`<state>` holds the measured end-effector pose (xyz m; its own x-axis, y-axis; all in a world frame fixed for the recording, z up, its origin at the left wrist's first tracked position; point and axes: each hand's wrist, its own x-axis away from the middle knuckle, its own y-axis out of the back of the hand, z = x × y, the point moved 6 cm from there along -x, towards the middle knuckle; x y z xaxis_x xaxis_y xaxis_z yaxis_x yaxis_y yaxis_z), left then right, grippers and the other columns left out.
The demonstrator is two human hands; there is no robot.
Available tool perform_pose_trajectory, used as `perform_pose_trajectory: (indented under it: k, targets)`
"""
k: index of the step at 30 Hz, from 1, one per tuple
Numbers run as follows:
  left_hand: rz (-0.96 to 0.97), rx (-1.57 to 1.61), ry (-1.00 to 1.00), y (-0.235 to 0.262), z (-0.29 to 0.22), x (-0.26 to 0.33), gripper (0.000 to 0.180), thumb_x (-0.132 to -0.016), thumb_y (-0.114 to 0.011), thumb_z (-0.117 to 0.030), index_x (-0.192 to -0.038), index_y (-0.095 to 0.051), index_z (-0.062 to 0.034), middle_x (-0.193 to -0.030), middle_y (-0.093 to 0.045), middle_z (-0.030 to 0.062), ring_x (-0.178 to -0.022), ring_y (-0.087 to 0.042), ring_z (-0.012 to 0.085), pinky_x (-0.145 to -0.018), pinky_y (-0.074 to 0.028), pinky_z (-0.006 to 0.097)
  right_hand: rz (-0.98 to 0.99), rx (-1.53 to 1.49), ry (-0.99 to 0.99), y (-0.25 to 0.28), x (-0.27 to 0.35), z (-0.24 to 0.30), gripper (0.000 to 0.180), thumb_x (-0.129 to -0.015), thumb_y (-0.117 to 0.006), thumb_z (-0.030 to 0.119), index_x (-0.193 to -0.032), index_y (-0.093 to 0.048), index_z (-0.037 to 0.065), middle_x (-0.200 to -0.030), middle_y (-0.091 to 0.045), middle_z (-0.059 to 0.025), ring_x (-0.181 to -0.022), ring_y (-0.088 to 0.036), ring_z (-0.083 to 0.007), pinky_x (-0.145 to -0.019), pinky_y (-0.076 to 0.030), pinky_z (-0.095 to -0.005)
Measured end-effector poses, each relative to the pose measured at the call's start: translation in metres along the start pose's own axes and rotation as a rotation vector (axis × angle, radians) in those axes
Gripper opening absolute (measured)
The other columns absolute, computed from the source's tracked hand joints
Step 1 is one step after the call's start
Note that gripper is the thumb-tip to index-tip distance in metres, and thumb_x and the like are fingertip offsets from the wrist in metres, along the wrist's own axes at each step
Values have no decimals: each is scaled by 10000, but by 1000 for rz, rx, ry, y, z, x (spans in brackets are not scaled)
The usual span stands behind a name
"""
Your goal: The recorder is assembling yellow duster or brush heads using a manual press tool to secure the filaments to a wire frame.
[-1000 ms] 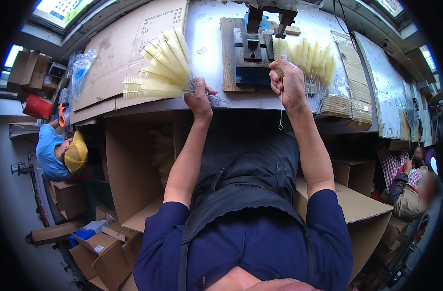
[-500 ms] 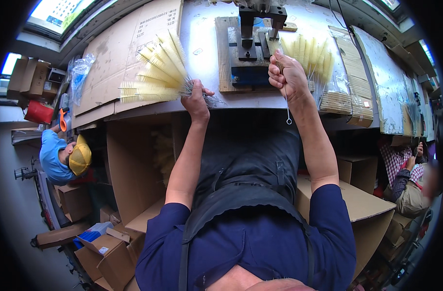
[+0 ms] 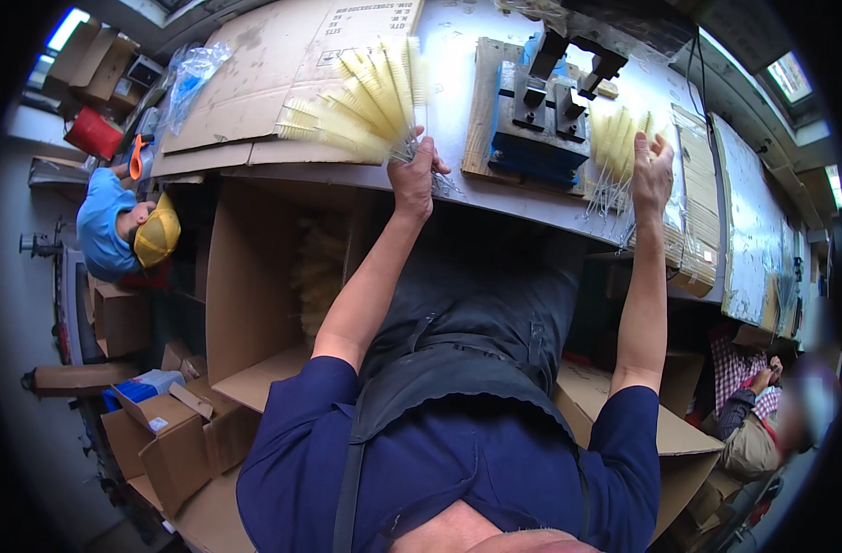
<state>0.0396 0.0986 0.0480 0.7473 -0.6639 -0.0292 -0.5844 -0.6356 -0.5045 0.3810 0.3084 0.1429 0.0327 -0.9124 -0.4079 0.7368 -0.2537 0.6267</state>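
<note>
My left hand [image 3: 414, 180] is closed round the wire stems of a fanned bundle of pale yellow bottle brushes [image 3: 370, 101], at the table's front edge. The bristle ends point away and to the left over cardboard. On the right, my right hand [image 3: 653, 180] is raised with fingers apart and nothing visible in it. Beside it, more yellow brushes [image 3: 616, 138] lie in a row, their wire stems toward me. Between the hands stands a black and blue metal press fixture [image 3: 539, 124] on a wooden board.
Flat cardboard [image 3: 255, 97] covers the table's left part; a cardboard stack [image 3: 695, 203] lies right. Below the table edge is an open carton [image 3: 255, 295] with brushes inside. One person in a yellow cap [image 3: 157, 230] is at left, another in a checked sleeve [image 3: 730, 369] at right.
My right hand has left the press fixture and moved right beside the brush row, its fingers opened; the brush it held is no longer in it. My left hand still grips its bundle. The view has turned.
</note>
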Motion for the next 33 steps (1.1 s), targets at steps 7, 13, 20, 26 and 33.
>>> perform_pose_trajectory:
  k: [7,13,20,26,33]
  targets:
    - [67,19,118,-3,-32,62,273,-978,-617,-88,-1211,-534,27,-739,-580,51,-600,-574,125,-562,-548,279,491,-619,-101,-45,98,105,442,-1012,-589,320,-1270,-561,-37,-1029,-689,-96,-817,-653,-119,-673,-545,-240]
    - [207,18,286,-23,-30,133,254,-978,-623,-99,-1196,-547,5,-761,-593,59,-609,-579,136,-576,-521,263,712,-991,-330,-121,147,163,425,-1008,-590,350,-1194,-584,-32,-912,-680,-62,-694,-624,-91,-574,-521,-235]
    - [207,-98,315,-24,-31,142,144,-1009,-562,-112,-1107,-578,-8,-866,-676,100,-672,-653,166,-586,-528,278,633,-1222,-600,-110,122,148,334,-1044,-507,292,-1006,-609,-23,-619,-531,7,-392,-357,-42,-347,-317,-219]
    - [68,-129,128,-11,-36,111,100,-999,-555,-115,-1008,-552,-16,-796,-665,100,-612,-642,178,-561,-536,297,697,-1180,-663,-113,95,132,393,-1057,-484,308,-1113,-574,-71,-684,-574,-31,-398,-368,-28,-356,-349,-187]
    - [6,-98,43,-22,-35,67,60,-983,-554,-58,-1017,-518,-26,-733,-627,89,-578,-617,185,-557,-536,313,689,-1273,-772,-114,76,133,458,-1062,-447,347,-1104,-614,-77,-814,-678,-132,-504,-549,-115,-449,-478,-254]
